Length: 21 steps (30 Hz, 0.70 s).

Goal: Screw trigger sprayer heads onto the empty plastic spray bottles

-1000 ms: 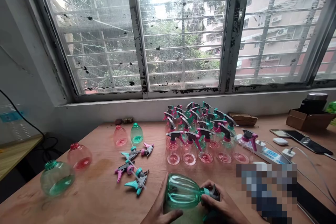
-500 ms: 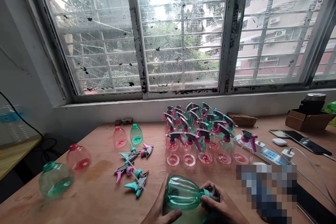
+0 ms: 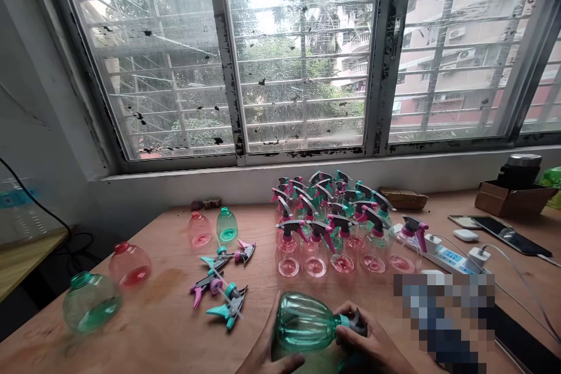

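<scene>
A clear green spray bottle (image 3: 305, 320) lies on its side between my hands, its neck pointing right. My left hand (image 3: 268, 346) is wrapped round the bottle's base end. At the neck, my right hand (image 3: 366, 336) grips the spray head (image 3: 357, 322), which has a teal collar and a dark grey body; its lower part is hidden by the fingers. Left of my hands lie several loose trigger spray heads (image 3: 232, 307), teal and pink with grey. Open bottles without heads stand further left: two green (image 3: 92, 307) (image 3: 227, 225) and two pink (image 3: 130, 266) (image 3: 200, 231).
Behind my hands stands a tight group of bottles with spray heads (image 3: 316, 248). To the right are a power strip (image 3: 451, 260) with chargers and cables, phones (image 3: 512, 236), a white earbud case (image 3: 466, 235) and a cardboard box (image 3: 512, 198). A blurred patch covers the lower right.
The view has shifted very slightly. Both hands keep the same hold on the bottle and its spray head, and nothing else has visibly moved.
</scene>
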Each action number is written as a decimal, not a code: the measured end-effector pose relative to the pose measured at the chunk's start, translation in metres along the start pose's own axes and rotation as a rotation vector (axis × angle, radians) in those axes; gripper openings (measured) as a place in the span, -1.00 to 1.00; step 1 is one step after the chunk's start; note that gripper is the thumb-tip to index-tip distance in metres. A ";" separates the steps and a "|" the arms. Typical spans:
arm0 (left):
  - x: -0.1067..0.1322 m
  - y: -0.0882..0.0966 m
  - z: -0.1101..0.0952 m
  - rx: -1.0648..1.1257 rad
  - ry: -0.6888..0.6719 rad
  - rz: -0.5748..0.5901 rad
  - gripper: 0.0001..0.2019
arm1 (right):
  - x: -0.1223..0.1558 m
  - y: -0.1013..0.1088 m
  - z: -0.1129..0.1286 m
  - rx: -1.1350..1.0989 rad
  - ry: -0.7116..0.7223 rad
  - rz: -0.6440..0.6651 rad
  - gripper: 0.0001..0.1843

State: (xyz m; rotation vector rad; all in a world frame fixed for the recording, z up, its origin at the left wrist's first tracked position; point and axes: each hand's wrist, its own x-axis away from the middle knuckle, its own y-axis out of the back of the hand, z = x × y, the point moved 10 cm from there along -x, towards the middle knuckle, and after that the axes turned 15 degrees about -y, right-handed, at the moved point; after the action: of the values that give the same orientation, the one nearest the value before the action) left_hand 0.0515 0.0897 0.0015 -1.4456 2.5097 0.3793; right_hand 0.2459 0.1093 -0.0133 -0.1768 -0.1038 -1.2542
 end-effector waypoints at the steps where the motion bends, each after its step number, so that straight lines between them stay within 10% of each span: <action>1: 0.000 0.001 0.001 -0.015 -0.003 -0.011 0.14 | 0.000 0.001 -0.001 -0.007 -0.001 -0.002 -0.44; 21: 0.002 0.008 0.007 -0.110 0.009 -0.053 0.17 | 0.001 0.001 0.000 -0.056 0.013 0.026 -0.51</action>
State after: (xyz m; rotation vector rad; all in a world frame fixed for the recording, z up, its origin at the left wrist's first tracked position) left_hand 0.0437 0.0944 -0.0045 -1.5532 2.4873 0.5092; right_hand 0.2467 0.1084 -0.0134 -0.2173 -0.0551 -1.2325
